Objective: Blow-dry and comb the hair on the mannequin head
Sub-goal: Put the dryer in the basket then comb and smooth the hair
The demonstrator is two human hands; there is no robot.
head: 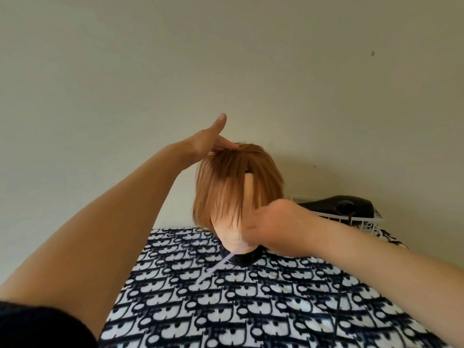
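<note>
— While your left hand (208, 144) lies with straight fingers on the crown of the mannequin head with short ginger hair (233, 182), thumb up, your right hand (273, 227), blurred, grips the thin pale lilac plastic comb (216, 267) at the face.

— Yes, and the head stands only on its round black base (241, 258) upon the black-and-white patterned cloth (226, 310). If you pull the comb hard through a knot, the head can tip, I think.

— Also, the black hair dryer (336, 205) lies in the white wire basket (361, 222), near behind your right hand. A wide swing of your arm can knock it.
</note>
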